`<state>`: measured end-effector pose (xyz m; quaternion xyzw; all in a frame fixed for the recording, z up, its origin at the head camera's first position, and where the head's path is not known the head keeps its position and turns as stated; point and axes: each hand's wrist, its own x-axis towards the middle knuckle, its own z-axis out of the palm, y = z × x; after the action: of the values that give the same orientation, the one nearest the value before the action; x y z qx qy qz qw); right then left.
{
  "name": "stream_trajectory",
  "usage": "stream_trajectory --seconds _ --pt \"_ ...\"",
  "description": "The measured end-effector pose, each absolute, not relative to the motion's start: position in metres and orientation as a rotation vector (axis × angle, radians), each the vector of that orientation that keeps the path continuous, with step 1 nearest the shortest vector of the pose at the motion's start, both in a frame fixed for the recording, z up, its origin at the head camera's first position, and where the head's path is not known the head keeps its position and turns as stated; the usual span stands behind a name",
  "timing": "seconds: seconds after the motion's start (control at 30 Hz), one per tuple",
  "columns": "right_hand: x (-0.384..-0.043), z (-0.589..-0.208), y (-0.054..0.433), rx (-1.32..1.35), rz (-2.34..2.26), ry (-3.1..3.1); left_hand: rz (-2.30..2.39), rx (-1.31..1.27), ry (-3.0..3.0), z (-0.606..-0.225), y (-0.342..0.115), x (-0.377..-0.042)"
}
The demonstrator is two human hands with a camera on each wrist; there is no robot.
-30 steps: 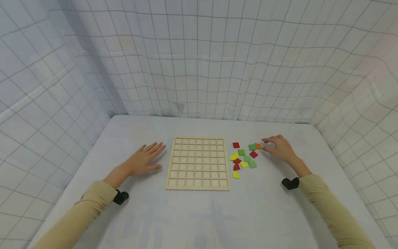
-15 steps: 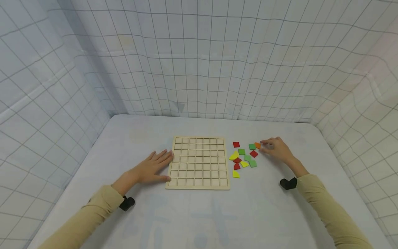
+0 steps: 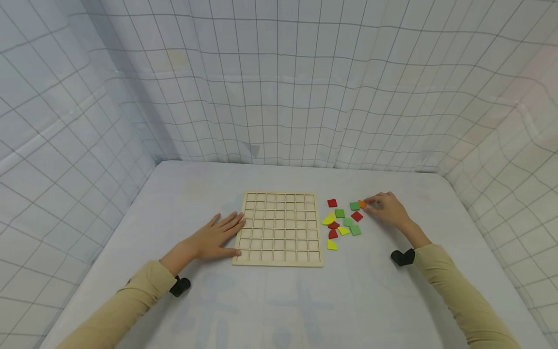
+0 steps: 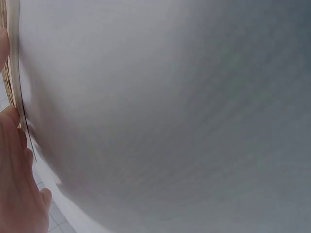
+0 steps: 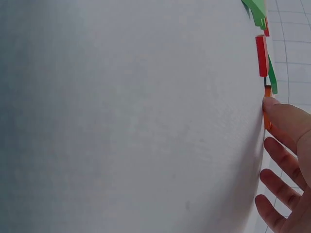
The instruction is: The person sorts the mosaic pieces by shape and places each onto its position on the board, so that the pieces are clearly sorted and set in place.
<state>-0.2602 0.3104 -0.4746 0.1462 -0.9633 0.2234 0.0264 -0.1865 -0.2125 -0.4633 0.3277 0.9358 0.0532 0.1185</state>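
Observation:
My left hand [image 3: 215,239] rests with straight, spread fingers at the left edge of a pale wooden grid board [image 3: 279,262]. Its fingertips and thumb tip lie on the board's frame, which also shows at the edge of the left wrist view. At the right, my right hand [image 3: 389,211] pinches an orange tile [image 3: 362,204] between thumb and index finger. In the right wrist view the thumb lies against the orange tile [image 5: 267,124], while the other fingers are loosely bent. A green tile [image 3: 354,206] and a red tile [image 3: 357,216] lie close to it.
Between the board and my right hand several loose tiles lie on the white-covered table [image 3: 279,305]: a red square [image 3: 332,203], a green square [image 3: 340,213], a yellow quarter-round [image 3: 332,245] and others. Grid-patterned curtains [image 3: 279,97] hang behind and at both sides.
My left hand has moved right from the table onto the board's left edge. My right hand has moved slightly left and its fingertips have come onto the orange tile.

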Motion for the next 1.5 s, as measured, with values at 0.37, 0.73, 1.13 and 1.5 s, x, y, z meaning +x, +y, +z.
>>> stream_trajectory --seconds 0.37,0.73,1.13,1.5 --pt "-0.260 -0.472 0.310 0.415 0.653 -2.993 0.143 1.012 2.733 -0.461 -0.210 -0.186" --pt "-0.261 -0.466 0.308 0.312 0.583 -3.004 0.103 1.067 2.737 -0.457 -0.208 -0.185" --pt "-0.259 -0.459 0.302 0.256 0.587 -2.948 0.061 1.080 2.716 -0.459 -0.209 -0.186" --pt "-0.261 -0.455 0.294 0.298 0.596 -2.916 0.052 1.103 2.720 -0.460 -0.209 -0.186"
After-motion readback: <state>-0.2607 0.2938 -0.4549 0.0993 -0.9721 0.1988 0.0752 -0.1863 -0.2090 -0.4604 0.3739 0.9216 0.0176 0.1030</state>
